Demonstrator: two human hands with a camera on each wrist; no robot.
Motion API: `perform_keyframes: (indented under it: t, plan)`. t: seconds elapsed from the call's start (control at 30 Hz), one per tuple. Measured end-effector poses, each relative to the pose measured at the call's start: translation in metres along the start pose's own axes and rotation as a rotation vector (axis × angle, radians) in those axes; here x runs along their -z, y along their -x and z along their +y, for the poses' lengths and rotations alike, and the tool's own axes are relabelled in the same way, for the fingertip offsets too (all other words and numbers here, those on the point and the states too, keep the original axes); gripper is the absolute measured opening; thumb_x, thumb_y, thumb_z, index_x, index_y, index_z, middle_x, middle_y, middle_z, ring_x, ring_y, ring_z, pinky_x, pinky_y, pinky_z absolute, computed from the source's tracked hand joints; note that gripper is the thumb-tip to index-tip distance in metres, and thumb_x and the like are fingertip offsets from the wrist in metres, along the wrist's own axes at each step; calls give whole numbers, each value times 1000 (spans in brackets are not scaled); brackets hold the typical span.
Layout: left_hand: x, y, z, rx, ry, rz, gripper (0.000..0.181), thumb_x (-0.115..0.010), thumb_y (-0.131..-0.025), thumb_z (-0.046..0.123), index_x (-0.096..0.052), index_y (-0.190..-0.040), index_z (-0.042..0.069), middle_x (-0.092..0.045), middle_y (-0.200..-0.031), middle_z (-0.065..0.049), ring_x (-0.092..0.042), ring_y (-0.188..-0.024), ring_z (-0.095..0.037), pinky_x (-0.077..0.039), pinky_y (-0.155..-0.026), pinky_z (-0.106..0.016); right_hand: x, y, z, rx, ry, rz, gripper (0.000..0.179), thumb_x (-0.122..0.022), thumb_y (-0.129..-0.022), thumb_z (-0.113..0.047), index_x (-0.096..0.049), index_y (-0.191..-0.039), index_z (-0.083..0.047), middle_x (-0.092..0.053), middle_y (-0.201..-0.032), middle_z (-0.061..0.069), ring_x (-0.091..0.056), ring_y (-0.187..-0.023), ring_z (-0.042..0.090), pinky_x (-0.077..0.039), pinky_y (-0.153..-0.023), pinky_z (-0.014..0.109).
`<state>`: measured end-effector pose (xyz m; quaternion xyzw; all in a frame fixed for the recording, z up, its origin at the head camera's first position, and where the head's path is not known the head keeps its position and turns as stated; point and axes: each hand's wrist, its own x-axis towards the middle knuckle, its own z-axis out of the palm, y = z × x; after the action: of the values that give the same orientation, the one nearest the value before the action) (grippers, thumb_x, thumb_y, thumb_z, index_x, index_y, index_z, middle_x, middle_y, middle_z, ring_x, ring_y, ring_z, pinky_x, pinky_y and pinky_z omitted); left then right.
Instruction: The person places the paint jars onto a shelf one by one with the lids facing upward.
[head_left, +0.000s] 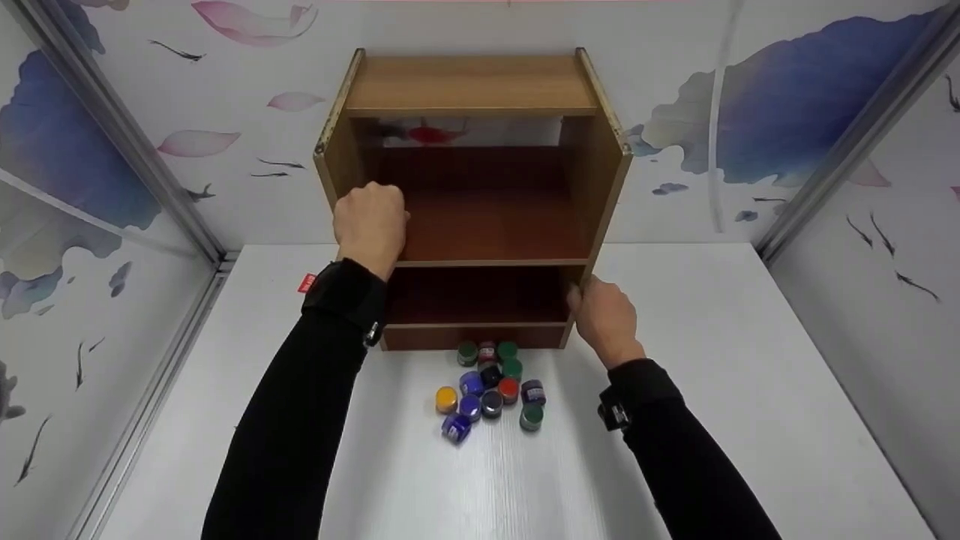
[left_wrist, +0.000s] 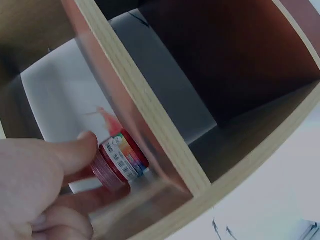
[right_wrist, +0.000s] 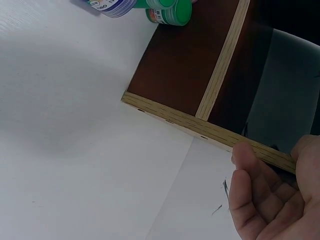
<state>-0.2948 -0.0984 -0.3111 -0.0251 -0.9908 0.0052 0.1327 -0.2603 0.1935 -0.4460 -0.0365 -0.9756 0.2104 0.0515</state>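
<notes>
My left hand (head_left: 371,225) reaches into the middle compartment of a small wooden shelf (head_left: 472,82), close to its left side panel. In the left wrist view it holds a red paint jar (left_wrist: 122,157) between thumb and fingers. The jar is tilted, its label showing, just above the compartment's board; in the head view the hand hides it. Lower down, my right hand (head_left: 607,315) grips the front edge of the shelf's right side panel (right_wrist: 170,115), thumb on the inner side and fingers outside.
Several paint jars stand or lie on the white table (head_left: 480,487) before the shelf, among them a yellow jar (head_left: 446,400), a red-lidded jar (head_left: 508,389) and a green jar (head_left: 532,417). A patterned wall (head_left: 480,26) stands behind.
</notes>
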Motion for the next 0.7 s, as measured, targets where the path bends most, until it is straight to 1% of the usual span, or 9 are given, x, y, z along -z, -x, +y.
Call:
perform_keyframes:
  t: [0.1, 0.2, 0.4, 0.53, 0.7]
  plan:
    - [-2, -1, 1, 31, 3, -6, 33, -65, -93, 32, -74, -99, 1, -73, -92, -21, -71, -77, -34, -56, -58, -43, 0, 0, 0, -7, -4, 4, 39, -45, -101, -28, -64, -110, 5, -72, -96, 22, -71, -84, 36, -54, -67, 48]
    - [-4, 0, 2, 43, 0, 1, 32, -64, -94, 31, -74, -98, 1, -74, -91, -20, -71, -76, -33, -56, -57, -42, -1, 0, 0, -7, -11, 6, 39, -46, -101, -28, -64, -111, 5, -72, -95, 21, -71, -82, 35, -53, -65, 47]
    - [-11, 2, 1, 40, -9, 31, 31, -66, -93, 31, -75, -98, 2, -74, -90, -19, -71, -75, -33, -55, -56, -40, -3, 0, 0, -12, -11, -2, 39, -45, -101, -29, -64, -112, 4, -72, -96, 22, -71, -83, 36, -54, -65, 47]
    - [-12, 2, 1, 46, -4, 18, 31, -66, -93, 31, -75, -99, 2, -74, -91, -19, -71, -76, -33, -55, -57, -41, -3, -1, 0, -15, -16, 0, 39, -46, -101, -29, -63, -114, 4, -72, -97, 22, -71, -83, 36, -53, -66, 48]
    - [-12, 3, 1, 44, -6, 19, 29, -66, -93, 28, -75, -101, 2, -74, -93, -19, -71, -78, -34, -57, -61, -42, -2, 0, 0, -3, -15, 17, 37, -47, -101, -29, -64, -106, 4, -72, -91, 21, -70, -80, 35, -53, -64, 49]
